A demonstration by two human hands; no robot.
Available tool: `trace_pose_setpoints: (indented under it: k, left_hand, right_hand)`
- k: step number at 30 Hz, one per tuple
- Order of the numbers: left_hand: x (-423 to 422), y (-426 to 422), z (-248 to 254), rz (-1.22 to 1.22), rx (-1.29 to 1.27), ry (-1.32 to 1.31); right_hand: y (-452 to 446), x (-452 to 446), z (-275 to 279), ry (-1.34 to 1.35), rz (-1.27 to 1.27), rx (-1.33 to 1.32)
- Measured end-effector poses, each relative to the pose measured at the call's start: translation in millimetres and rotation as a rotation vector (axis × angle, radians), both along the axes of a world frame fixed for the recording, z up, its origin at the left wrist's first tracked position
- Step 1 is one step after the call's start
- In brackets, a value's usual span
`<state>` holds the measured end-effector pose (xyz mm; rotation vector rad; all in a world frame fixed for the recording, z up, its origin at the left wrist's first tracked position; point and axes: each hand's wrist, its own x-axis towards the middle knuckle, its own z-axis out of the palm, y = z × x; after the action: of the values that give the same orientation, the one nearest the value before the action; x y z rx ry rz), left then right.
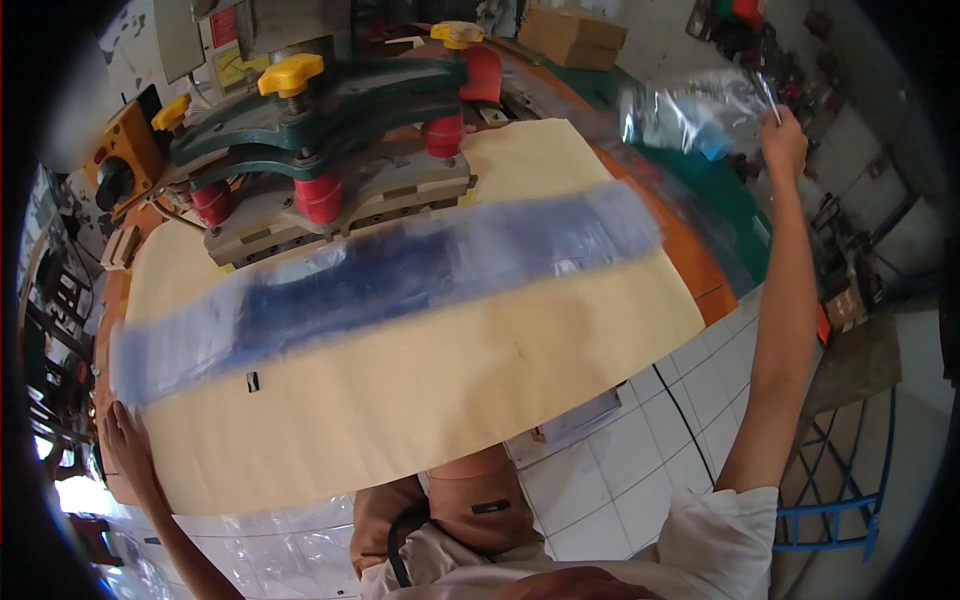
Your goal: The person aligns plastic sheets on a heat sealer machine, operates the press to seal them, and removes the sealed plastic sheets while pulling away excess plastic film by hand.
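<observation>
Evidently, gripped a clear plastic bundle (680, 112) in the right hand (784, 147), well right of the press (370, 105). Rested the left hand (125, 445), fingers straight and clasping nothing visible, front-left of the press. Had the blurred blue plastic strip (340, 290) lengthwise across the press's front, left end nearest the left hand. Could read no wording on the red label (223, 28) behind the press.

A brown cardboard box (570, 40) sits at the back near the grey wall (660, 45). A thin black cable (684, 424) crosses the white tiled floor (610, 470); at right stands a blue metal frame (825, 509).
</observation>
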<state>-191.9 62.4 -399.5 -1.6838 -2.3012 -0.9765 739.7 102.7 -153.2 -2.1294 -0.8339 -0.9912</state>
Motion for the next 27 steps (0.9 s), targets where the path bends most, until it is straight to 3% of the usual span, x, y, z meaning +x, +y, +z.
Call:
trace_pose_setpoints:
  k: [5,11,13,14,16,18,20,21,23,25,26,27]
  left_hand:
    - [0.2,0.7,-0.4,-0.005,0.020,-0.020]
    - [-9.6,3.0,-7.1,0.017,0.168,-0.087]
    - [-0.4,-5.1,8.0,0.268,0.380,0.196]
    - [10.1,-15.1,18.3,0.266,0.381,0.194]
    - [48.6,-41.1,42.7,-0.009,0.719,0.494]
    - [115.6,-72.7,43.7,-0.192,0.751,0.193]
    - [191.4,-97.4,14.7,-0.566,0.657,-0.338]
    - [239.3,-108.4,8.5,-0.866,0.549,-0.549]
    - [327.5,-123.9,36.6,-1.286,0.056,-0.777]
    - [399.5,-122.9,45.7,-1.506,-0.055,-0.934]
    - [434.2,-121.3,41.1,-1.565,-0.354,-1.258]
    - [466.5,-113.9,45.5,-1.614,-0.499,-1.399]
  right_hand:
    - [-30.6,52.0,-6.6,0.083,0.008,-0.142]
    - [-71.2,65.7,22.9,0.141,0.034,-0.071]
    - [-85.4,72.8,35.0,0.106,0.083,-0.067]
    - [-91.6,68.6,45.3,0.104,0.081,-0.066]
    - [-101.3,60.2,62.3,0.164,0.075,-0.029]
    - [-106.3,65.0,73.9,0.103,0.077,-0.013]
    - [-111.5,52.2,92.2,0.039,0.068,-0.075]
    - [-112.2,40.9,97.9,0.038,0.067,-0.080]
    - [-112.5,20.6,109.8,0.041,0.130,-0.092]
    - [-116.0,14.0,132.4,0.018,0.140,-0.078]
    - [-122.8,10.1,146.1,-0.006,0.153,-0.060]
    - [-137.4,7.6,165.6,0.023,0.211,-0.104]
